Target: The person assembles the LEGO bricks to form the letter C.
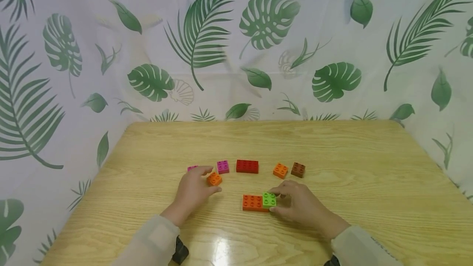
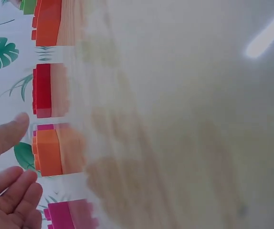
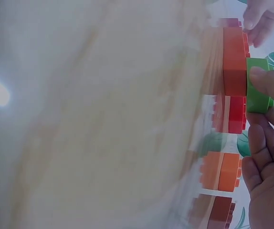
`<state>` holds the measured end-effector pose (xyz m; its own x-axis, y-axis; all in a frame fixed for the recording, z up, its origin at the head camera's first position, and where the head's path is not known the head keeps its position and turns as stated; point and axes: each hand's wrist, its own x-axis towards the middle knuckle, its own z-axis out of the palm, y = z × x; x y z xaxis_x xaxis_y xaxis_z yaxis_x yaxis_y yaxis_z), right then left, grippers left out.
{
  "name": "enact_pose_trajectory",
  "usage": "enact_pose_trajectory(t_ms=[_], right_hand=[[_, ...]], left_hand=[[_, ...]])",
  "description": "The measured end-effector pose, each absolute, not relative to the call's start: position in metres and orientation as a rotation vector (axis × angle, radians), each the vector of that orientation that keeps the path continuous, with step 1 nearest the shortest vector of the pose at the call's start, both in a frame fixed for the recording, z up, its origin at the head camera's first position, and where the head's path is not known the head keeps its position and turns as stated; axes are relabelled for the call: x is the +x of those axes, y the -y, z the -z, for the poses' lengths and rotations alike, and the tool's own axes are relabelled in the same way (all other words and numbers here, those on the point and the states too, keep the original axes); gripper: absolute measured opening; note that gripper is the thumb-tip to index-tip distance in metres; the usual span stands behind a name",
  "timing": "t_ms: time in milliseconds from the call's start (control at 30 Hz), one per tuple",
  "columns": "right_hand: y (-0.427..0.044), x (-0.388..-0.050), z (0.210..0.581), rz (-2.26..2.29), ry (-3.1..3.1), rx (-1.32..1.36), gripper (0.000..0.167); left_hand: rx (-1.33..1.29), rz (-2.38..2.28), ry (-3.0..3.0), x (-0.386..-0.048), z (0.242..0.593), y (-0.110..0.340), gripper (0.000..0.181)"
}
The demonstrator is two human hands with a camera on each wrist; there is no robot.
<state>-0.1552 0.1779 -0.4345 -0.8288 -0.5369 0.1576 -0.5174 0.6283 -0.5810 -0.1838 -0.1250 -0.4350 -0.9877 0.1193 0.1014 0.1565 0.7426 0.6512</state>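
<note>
My right hand (image 1: 301, 202) pinches a bright green toy building brick (image 1: 269, 200) between thumb and fingers. This green brick (image 3: 258, 86) sits at the right end of the top of a long orange-red brick (image 1: 253, 202), jutting slightly past that end in the right wrist view. Whether its studs are fully pressed together I cannot tell. Over on the left, my left hand (image 1: 193, 192) is spread around a small orange brick (image 1: 214, 179). In the left wrist view the thumb and fingers stand apart from that orange brick (image 2: 47, 152), with a gap showing.
Behind the hands lie a magenta brick (image 1: 223, 167), a long red brick (image 1: 247, 166), another orange brick (image 1: 280, 170) and a brown brick (image 1: 298, 169). A second magenta brick (image 1: 192, 168) is mostly hidden by the left hand. A leaf-printed cloth (image 1: 221, 93) hangs beyond the wooden table (image 1: 351, 147).
</note>
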Motion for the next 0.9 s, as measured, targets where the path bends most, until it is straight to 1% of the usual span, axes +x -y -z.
enact_pose_trajectory(t_ms=[67, 233, 667, 900], right_hand=[[-0.178, -0.155, 0.434, 0.986, -2.804, -0.900, 0.038], [-0.178, -0.155, 0.435, 0.975, -2.826, -0.903, 0.038], [-0.179, -0.157, 0.438, 0.966, -2.838, -0.926, 0.039], [-0.178, -0.156, 0.438, 0.963, -2.835, -0.911, 0.039]], left_hand=[[-0.154, 1.116, 2.890, -0.184, 0.437, 0.127, 0.061], [-0.080, 1.166, 2.913, -0.184, 0.441, 0.130, 0.058], [-0.007, 1.181, 2.887, -0.186, 0.445, 0.123, 0.047], [-0.038, 1.235, 2.852, -0.185, 0.447, 0.125, 0.039]])
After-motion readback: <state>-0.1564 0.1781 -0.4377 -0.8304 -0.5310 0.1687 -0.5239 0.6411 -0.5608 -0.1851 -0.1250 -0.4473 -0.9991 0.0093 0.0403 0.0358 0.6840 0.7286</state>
